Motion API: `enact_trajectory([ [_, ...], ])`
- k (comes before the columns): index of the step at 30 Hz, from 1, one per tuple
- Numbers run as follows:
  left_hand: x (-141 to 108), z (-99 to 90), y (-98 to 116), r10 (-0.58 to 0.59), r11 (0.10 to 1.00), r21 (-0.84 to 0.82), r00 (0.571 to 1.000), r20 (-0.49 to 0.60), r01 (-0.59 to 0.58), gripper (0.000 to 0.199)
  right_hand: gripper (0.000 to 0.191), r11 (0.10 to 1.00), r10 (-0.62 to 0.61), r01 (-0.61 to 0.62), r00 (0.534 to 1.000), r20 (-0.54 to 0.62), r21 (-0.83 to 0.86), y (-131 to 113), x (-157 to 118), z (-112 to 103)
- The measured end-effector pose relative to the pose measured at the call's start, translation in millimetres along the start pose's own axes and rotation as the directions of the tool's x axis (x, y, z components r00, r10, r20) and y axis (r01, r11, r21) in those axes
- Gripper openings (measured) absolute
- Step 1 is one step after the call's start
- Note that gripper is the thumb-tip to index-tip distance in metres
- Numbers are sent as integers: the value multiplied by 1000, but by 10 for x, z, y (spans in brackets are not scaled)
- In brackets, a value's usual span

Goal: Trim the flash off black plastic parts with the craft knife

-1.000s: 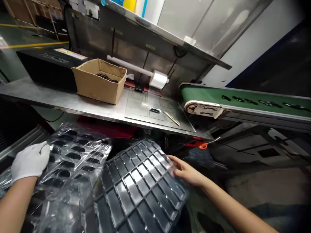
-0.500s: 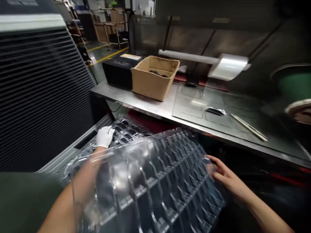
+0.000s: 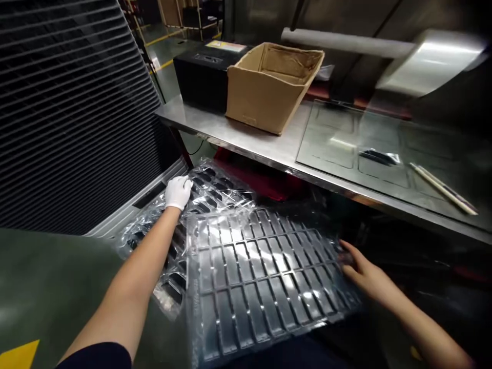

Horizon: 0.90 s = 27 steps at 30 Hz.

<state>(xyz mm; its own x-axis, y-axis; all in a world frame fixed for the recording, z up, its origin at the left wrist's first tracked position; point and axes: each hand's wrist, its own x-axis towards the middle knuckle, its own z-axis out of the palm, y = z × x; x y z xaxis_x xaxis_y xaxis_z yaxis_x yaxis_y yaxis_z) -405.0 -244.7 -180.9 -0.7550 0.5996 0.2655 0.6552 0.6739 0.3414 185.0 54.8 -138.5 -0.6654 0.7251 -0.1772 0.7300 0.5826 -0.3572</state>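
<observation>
One clear plastic tray [image 3: 265, 287], with three rows of long pockets, lies tilted at near centre, on the near side of the counter [image 3: 182, 110]. It overlaps one plastic-wrapped bundle [image 3: 209, 192] with dark compartments, to its left. Raised characters run down the tray's left margin, too faint to read.

Two hands reach in. The right hand [image 3: 365, 277] has its fingers at the tray's right edge, thumb below, slightly parted; blur there is heavy, but they seem to be pinching that edge. The left hand [image 3: 178, 193], in a white glove, has curled fingers against the bundle's far left side; I cannot tell whether they grasp the wrap.

On the counter, left to right, are one black box [image 3: 202, 77] with a single yellow-and-white label [image 3: 226, 46], unreadable here, one open cardboard box [image 3: 265, 97], one dark piece [image 3: 378, 157] and two pale sticks [image 3: 444, 188].
</observation>
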Motion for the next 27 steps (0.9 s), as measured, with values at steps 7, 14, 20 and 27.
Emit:
enact_trajectory([
  [7, -14, -71, 70, 5, 998, -61, 999, -45, -7, 32, 49, 777, -609, 618, 786, 104, -119, -1792, 143, 209],
  [14, -32, -85, 80, -36, 997, -69, 999, -10, 36, 35, 42, 705, -651, 702, 696, 302, -99, -2406, 486, 614],
  [20, -10, -23, 39, -86, 984, -151, 996, 32, 90, 35, 33, 684, -639, 713, 687, 346, -152, -2403, 580, 574],
  [27, -14, -231, 139, -10, 969, -245, 997, 76, 28, 34, 35, 720, -670, 690, 719, 185, -74, -2387, 997, 190],
])
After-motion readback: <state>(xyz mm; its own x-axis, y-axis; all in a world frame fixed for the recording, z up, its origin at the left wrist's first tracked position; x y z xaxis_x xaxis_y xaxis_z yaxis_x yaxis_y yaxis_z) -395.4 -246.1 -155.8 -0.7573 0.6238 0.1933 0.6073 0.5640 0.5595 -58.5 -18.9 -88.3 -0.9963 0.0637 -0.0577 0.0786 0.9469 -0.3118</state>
